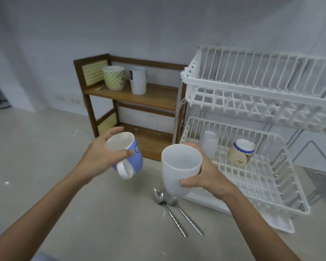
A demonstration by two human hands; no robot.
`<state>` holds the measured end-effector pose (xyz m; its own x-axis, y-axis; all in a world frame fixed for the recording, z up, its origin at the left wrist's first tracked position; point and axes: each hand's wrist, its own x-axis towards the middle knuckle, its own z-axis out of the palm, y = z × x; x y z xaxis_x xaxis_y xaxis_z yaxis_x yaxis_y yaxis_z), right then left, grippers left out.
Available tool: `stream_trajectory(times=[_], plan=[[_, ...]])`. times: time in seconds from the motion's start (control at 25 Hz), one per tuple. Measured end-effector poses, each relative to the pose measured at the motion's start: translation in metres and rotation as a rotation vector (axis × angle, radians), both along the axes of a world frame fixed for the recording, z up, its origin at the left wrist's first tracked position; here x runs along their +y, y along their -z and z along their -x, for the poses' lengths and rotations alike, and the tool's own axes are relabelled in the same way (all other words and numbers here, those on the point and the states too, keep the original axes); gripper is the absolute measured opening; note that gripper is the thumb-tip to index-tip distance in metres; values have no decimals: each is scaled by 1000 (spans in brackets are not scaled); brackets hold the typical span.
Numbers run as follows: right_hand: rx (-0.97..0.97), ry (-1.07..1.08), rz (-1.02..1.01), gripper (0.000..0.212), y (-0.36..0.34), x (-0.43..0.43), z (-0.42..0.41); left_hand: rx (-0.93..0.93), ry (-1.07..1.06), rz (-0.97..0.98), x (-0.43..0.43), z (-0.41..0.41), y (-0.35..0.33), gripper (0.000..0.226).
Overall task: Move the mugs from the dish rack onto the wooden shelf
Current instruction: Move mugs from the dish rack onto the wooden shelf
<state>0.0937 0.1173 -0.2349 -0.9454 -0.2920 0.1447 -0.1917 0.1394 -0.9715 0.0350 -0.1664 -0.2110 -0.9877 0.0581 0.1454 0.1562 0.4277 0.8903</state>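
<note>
While your left hand (100, 155) wraps its fingers (113, 131) around the blue mug (129, 155), mouth tilted toward you and handle hanging below your thumb, your right hand (207, 176) clasps the white mug (179, 168) between thumb and curled fingers, nearly upright, its mouth leaning toward you, just before the dish rack (282, 185).

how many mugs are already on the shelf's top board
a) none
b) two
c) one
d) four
b) two: a green patterned mug and a white mug stand side by side on the top board of the shelf, while the left hand holds a blue mug and the right hand a plain white one, both short of the shelf.
</note>
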Motion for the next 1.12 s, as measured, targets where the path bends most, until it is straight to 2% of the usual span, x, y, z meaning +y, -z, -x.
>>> stream_trajectory(times=[0.16, 0.36, 0.48, 0.64, 0.72, 0.84, 1.12], plan=[[-15, 56, -80, 83, 23, -71, 35, 38, -158, 63, -39, 25, 8, 67], [-62, 289, -82, 83, 45, -132, 95, -15, -220, 141, -71, 85, 17, 75], [-89, 493, -139, 89, 56, -156, 139, -20, -187, 270, -81, 132, 28, 78], [-116, 719, -355, 98, 62, -174, 199, -29, -94, 459, -87, 190, 41, 80], [-176, 757, -431, 104, 65, -177, 223, -32, -39, 538, -87, 214, 49, 79], [-282, 810, -546, 102, 69, -181, 249, -38, 10, 589, -87, 245, 59, 74], [-392, 871, -623, 104, 82, -184, 293, -144, 117, 653, -69, 295, 90, 75]])
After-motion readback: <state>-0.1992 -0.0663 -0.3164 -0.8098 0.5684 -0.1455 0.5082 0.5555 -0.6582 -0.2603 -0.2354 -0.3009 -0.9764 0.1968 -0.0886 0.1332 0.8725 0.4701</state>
